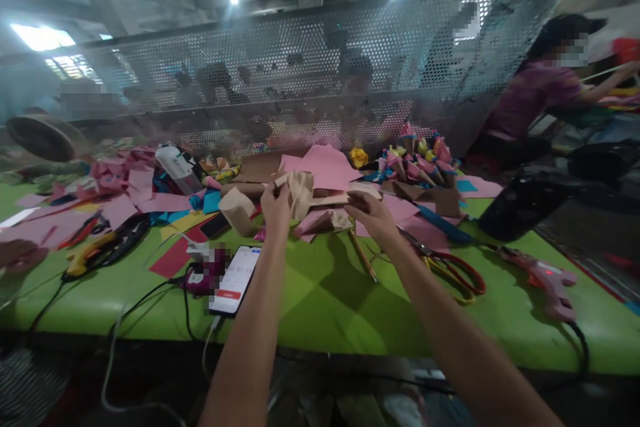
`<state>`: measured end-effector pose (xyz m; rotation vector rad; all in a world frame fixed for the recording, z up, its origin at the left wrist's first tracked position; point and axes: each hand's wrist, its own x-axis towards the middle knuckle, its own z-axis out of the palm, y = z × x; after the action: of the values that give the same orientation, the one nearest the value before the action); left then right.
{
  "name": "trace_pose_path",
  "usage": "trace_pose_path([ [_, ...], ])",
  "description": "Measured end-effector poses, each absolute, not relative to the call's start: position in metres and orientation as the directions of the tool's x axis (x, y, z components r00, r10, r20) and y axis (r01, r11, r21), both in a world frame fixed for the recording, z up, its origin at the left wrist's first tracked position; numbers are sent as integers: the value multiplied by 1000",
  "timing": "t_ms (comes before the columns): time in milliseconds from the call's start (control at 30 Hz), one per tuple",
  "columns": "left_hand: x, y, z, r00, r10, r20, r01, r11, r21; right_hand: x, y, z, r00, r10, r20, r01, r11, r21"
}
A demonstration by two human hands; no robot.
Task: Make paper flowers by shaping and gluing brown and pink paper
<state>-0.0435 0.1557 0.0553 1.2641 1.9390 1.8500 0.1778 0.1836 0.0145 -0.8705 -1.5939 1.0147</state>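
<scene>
My left hand [277, 208] pinches a crumpled piece of beige paper [301, 195] above the far side of the table. To its right, my right hand [374, 215] has its fingers closed at the end of a flat beige paper strip [327, 201]. Whether the strip joins the crumpled piece, I cannot tell. Just left of my left hand stands a beige paper roll [237, 211]. Pink paper sheets [327, 167] lie behind both hands. A yellow pencil-like stick [363, 257] rests below my right hand, with red-and-yellow-handled scissors [457, 273] beside my right forearm.
A phone [236, 280] lies left of my left forearm. On the right are a pink glue gun [547, 280] with its cord and a dark cylinder [523, 203]. Folded paper pieces [413, 163] are heaped behind. Another person [525, 93] works at far right, beyond a perforated metal screen [310, 60].
</scene>
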Motion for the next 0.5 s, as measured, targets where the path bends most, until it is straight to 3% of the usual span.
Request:
trace_pose_path([
  [100, -16, 154, 49, -577, 732, 362, 250, -264, 932, 169, 176, 19, -332, 910, 250, -138, 215, -967],
  [200, 9, 146, 39, -521, 779, 349, 201, -285, 937, 164, 171, 21, -400, 896, 194, -240, 102, -965],
  [500, 21, 133, 23, -242, 945, 221, -2, -229, 973, 167, 175, 21, -264, 955, 133, -283, 55, -958],
])
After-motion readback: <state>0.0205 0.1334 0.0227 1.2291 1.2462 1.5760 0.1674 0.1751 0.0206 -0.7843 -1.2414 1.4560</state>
